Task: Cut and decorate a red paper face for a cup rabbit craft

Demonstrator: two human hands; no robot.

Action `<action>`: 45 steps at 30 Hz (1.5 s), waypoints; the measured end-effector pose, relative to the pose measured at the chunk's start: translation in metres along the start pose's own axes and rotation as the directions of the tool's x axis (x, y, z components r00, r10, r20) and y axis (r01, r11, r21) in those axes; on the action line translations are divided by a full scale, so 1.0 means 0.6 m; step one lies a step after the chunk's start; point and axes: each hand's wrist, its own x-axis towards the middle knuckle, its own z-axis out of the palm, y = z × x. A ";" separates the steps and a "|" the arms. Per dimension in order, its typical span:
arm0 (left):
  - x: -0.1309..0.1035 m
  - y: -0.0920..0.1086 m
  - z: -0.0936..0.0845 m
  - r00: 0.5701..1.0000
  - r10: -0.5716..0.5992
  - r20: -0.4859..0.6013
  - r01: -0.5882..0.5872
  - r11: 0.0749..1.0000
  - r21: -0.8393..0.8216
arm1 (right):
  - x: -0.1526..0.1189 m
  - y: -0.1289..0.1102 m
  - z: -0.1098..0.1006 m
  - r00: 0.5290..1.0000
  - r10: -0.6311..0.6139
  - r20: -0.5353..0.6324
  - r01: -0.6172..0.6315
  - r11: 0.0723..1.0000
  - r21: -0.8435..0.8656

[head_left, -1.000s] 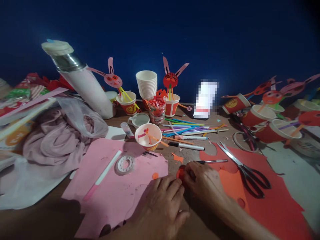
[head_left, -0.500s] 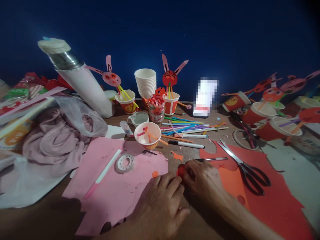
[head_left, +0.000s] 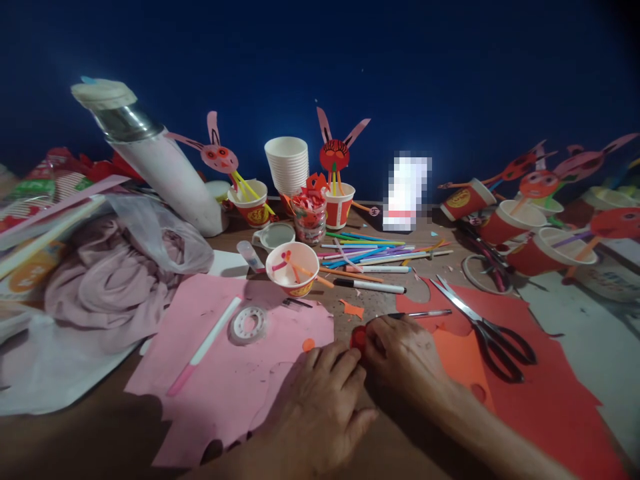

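Note:
My right hand point(head_left: 404, 350) is closed at the table's middle, with its curled fingertips on a small red paper piece point(head_left: 358, 337). Most of that piece lies hidden under the fingers. Beside it, my left hand point(head_left: 327, 397) lies flat, palm down, its fingertips close to the red piece. The left forearm crosses pink paper point(head_left: 220, 427). A small orange paper disc point(head_left: 309, 345) sits just beyond the left fingers. Behind my right hand lies a black-capped pen point(head_left: 425, 313). Orange paper point(head_left: 457, 360) on a red sheet point(head_left: 550, 393) is partly under the right arm.
Scissors point(head_left: 493, 340) lie spread on the red sheet. A tape roll point(head_left: 249, 325) and a marker point(head_left: 207, 343) rest on the pink paper. Farther back stand a paper cup point(head_left: 293, 270), straws point(head_left: 370, 252), stacked cups point(head_left: 287, 167), a leaning flask point(head_left: 160, 173) and several paper-faced cup figures point(head_left: 334, 157).
The whole view has shifted slightly, so things sit a little farther left. Both hands keep nearly the same pose beside the red piece.

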 end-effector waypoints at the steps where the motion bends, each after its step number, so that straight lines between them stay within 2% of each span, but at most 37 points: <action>1: 0.000 0.000 0.000 1.000 -0.001 0.002 0.001 1.000 0.000 | 0.000 0.000 -0.001 1.000 -0.009 0.000 0.009 1.000 -0.001; 12: 0.001 0.002 -0.001 0.999 -0.020 0.026 0.019 1.000 0.024 | 0.000 -0.001 -0.005 0.998 -0.013 -0.055 0.014 1.000 0.009; 16: 0.003 0.000 0.001 1.000 -0.005 0.016 0.005 0.999 0.042 | -0.002 0.012 -0.017 0.991 -0.014 -0.131 0.018 0.999 0.029; 19: 0.004 -0.001 0.004 1.000 0.009 -0.010 -0.009 0.999 0.054 | -0.001 0.031 -0.036 0.972 -0.005 -0.236 0.020 0.998 0.060; 21: 0.004 -0.001 0.005 1.000 0.012 -0.021 -0.011 0.998 0.061 | -0.001 0.043 -0.048 0.954 -0.032 -0.298 0.061 0.994 0.088; 24: 0.004 -0.003 0.006 1.000 0.016 -0.027 -0.014 0.998 0.060 | -0.005 0.059 -0.062 0.937 -0.113 -0.331 0.162 0.979 0.124; 27: 0.004 -0.004 0.005 1.000 0.023 -0.022 -0.022 0.998 0.057 | -0.017 0.066 -0.065 0.926 -0.212 -0.312 0.259 0.958 0.119; 30: 0.005 -0.002 0.004 1.000 0.014 -0.026 -0.012 0.998 0.058 | -0.031 0.055 -0.055 0.938 -0.283 -0.202 0.301 0.952 0.061; 33: 0.006 0.000 0.003 1.000 -0.013 -0.024 0.014 0.999 0.038 | -0.041 0.031 -0.037 0.969 -0.243 -0.052 0.245 0.969 0.041; 36: 0.009 0.000 0.000 1.000 -0.024 0.002 0.024 1.000 0.005 | -0.044 0.013 -0.020 0.982 -0.187 0.036 0.186 0.982 0.027; 41: 0.010 -0.001 -0.001 1.000 -0.030 0.008 0.030 1.000 -0.001 | -0.043 0.014 -0.007 0.981 -0.191 0.046 0.190 0.982 0.008; 45: 0.003 0.002 0.002 0.999 -0.034 -0.029 0.035 0.999 0.005 | -0.045 0.017 -0.004 0.980 -0.195 0.025 0.195 0.981 0.009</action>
